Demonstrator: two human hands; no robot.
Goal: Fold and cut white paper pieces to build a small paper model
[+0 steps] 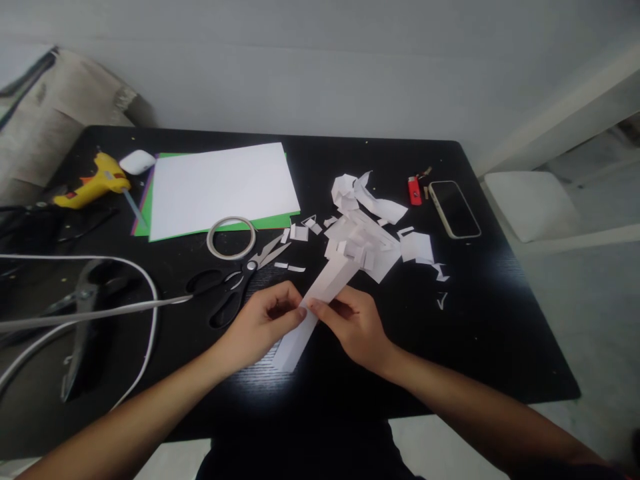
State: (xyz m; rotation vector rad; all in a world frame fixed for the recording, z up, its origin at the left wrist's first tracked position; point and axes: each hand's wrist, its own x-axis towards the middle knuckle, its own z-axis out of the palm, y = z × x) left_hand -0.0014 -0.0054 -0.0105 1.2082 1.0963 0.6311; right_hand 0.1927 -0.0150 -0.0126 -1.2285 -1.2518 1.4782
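Observation:
A long folded strip of white paper (295, 343) slants over the near part of the black table. My left hand (267, 320) pinches its left edge between thumb and fingers. From the other side my right hand (357, 327) grips the same strip, thumb on top and fingers hidden beneath. The two thumbs almost meet at the middle of the strip. Its far end overlaps a heap of white paper scraps (383, 257). Black-handled scissors (240, 277) lie with blades parted, just beyond my left hand.
White and coloured sheets (220, 183) lie at the back left, beside a yellow glue gun (103, 180) and a white case (137, 162). A tape roll (213, 243) touches them. White cables (153, 320) cross pliers (83, 313). A red lighter (414, 191) and a phone (454, 209) are at right.

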